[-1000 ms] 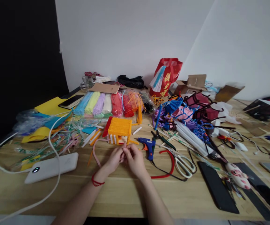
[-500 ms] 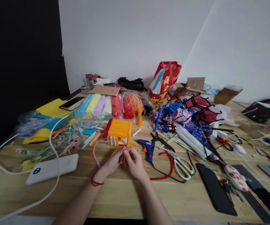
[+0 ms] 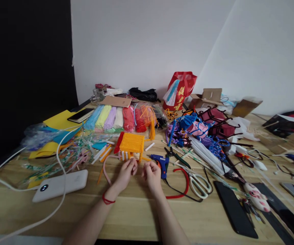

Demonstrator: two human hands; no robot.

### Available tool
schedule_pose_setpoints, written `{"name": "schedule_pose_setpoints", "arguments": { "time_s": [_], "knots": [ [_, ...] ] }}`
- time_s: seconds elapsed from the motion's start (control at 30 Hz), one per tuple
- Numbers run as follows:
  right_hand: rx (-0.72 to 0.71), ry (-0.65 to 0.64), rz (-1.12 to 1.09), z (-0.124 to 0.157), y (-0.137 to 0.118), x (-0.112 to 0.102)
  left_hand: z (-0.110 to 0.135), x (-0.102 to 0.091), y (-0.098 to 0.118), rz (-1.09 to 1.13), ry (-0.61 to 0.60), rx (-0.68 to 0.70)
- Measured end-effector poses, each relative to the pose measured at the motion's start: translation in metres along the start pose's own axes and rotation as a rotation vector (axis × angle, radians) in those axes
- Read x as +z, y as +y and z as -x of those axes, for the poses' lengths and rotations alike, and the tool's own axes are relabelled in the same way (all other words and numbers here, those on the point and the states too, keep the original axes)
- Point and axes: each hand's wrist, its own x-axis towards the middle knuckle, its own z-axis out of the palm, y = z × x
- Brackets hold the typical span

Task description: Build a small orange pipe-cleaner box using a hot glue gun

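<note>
My left hand (image 3: 126,172) is closed, thumb against curled fingers, just in front of a small orange pipe-cleaner house (image 3: 132,143) with a red edge and white posts. Whatever it pinches, if anything, is too small to make out. A short gap to the right, my right hand (image 3: 150,173) is closed too, fingers curled in, and its contents are hidden. A blue glue gun (image 3: 162,164) lies right beside my right hand. A pink pipe cleaner (image 3: 105,170) curves past my left wrist, and a red one (image 3: 187,183) bends on the table to the right.
White-handled scissors (image 3: 200,185) and dark green pliers (image 3: 178,157) lie right. A white power bank (image 3: 60,185) with a cable sits left. Bundles of coloured pipe cleaners (image 3: 111,117) stand behind; a black phone (image 3: 235,208) lies front right. A red bag (image 3: 179,91) stands at the back.
My hands were together in front of the orange house; now they are apart, the right one shifted rightward, the left slightly left. The whole view has shifted slightly.
</note>
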Motion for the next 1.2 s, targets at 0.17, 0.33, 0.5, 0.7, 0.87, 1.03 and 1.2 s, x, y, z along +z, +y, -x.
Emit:
{"name": "schedule_pose_setpoints", "arguments": {
  "time_s": [0.17, 0.33, 0.5, 0.7, 0.87, 1.03, 1.2],
  "knots": [
    [0.009, 0.038, 0.085, -0.004, 0.008, 0.001, 0.0, -0.002, 0.0, -0.035, 0.051, 0.076],
    [-0.111, 0.095, 0.225, -0.007, 0.017, -0.001, 0.003, 0.001, 0.005, -0.088, 0.072, 0.131],
    [-0.209, 0.027, 0.238, -0.01, 0.032, -0.001, 0.004, 0.001, 0.006, -0.148, 0.093, 0.176],
    [-0.109, -0.195, 0.079, -0.003, 0.048, 0.009, 0.003, -0.007, 0.003, -0.283, 0.257, 0.334],
    [-0.185, -0.366, 0.077, 0.009, 0.033, 0.019, 0.001, -0.013, 0.007, -0.458, 0.431, 0.465],
    [-0.176, -0.311, 0.206, 0.009, 0.029, 0.023, -0.002, -0.027, 0.018, -0.371, 0.545, 0.492],
    [0.043, -0.115, 0.131, -0.001, 0.04, 0.021, 0.007, -0.043, 0.035, -0.215, 0.586, 0.518]
  ]
}}
